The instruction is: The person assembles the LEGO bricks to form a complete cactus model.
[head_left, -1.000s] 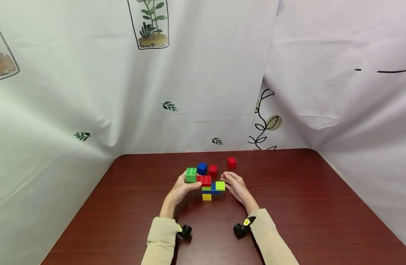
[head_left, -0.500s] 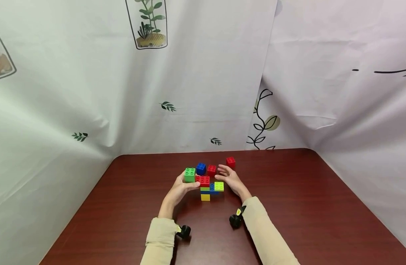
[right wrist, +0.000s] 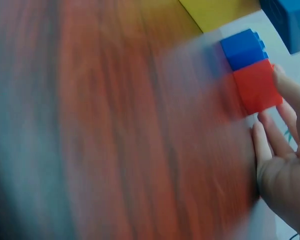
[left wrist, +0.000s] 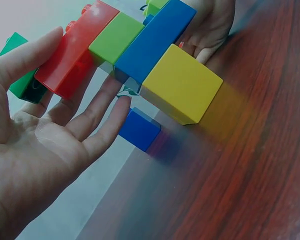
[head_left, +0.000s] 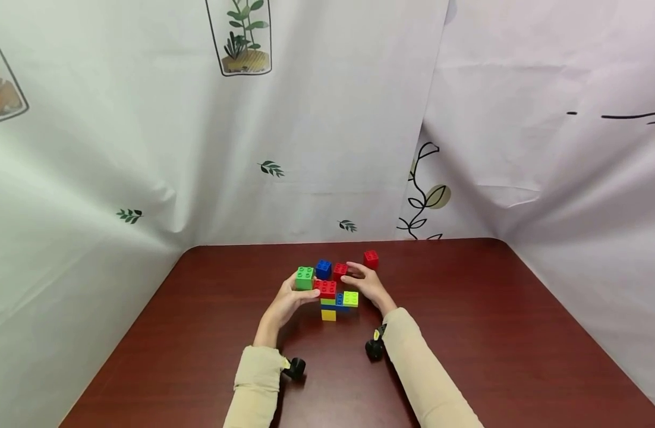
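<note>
We angle both sleeved forearms [head_left: 425, 368] inward. Our left hand [head_left: 286, 301] maintains a pinch grip, thumb [left wrist: 34, 54] extended. Our right hand [head_left: 372, 287] presents thumb and fingers [right wrist: 276, 136] parted.

Loose beige sleeves [head_left: 256, 383], rounded black wrist cameras [head_left: 296, 369] with small yellow marks [head_left: 377, 334], and bare hands [head_left: 286, 304]

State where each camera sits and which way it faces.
Head: on the head, facing forward-down at the table; left hand, right hand, sleeves show.
Left wrist: on that wrist, facing the held block build; left hand shows, right hand partly, beyond.
Right wrist: on that wrist, facing toward a red block; right hand shows.
Both wrist views share the blue block on the table.
</note>
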Available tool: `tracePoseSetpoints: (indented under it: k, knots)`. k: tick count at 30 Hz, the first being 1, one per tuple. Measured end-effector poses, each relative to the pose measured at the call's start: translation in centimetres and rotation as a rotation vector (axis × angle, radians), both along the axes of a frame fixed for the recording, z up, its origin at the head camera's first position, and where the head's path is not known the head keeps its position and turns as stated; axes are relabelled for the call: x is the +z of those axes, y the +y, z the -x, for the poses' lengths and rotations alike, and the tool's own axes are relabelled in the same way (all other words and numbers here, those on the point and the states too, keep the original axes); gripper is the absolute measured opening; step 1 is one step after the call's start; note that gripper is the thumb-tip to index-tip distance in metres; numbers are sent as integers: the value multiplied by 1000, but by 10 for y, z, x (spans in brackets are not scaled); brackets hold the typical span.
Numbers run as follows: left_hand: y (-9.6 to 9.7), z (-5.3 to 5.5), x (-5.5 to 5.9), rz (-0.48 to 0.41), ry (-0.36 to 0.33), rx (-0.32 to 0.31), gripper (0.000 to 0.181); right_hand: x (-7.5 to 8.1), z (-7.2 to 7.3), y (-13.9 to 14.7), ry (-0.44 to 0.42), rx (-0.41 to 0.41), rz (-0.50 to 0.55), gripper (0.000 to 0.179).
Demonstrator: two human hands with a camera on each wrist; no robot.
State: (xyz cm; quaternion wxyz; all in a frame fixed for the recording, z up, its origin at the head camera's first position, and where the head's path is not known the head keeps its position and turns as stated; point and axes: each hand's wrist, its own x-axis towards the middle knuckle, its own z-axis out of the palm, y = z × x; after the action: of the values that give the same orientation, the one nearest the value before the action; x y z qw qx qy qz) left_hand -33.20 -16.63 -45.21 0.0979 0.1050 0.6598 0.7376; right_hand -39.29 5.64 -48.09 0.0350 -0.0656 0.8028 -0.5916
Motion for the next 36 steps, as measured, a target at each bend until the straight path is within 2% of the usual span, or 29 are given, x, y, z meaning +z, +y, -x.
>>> tracePoseSetpoints:
  k: [7,11,14,21,28,36]
  knots:
    - [-1,-1,1,9,1,4,58,2,-1,-6,47,-67,-50,48]
    - [-2,-1,0,-2,17,-9,59,0,1,-2,22,-81,12,47]
    - [-4,-2,0,-26,25,-16,60,-1,1,3,-8,-62,61,50]
    - [-4,-4,2,-28,44,-39,64,-6,-7,16,-76,-89,161,51]
    - [-3,-3,1,-35,40,-26,61,-8,-16,26,-63,-65,184,53]
    - [-2,-2,1,-29,50,-31,56,-7,-28,36,-86,-29,304,51]
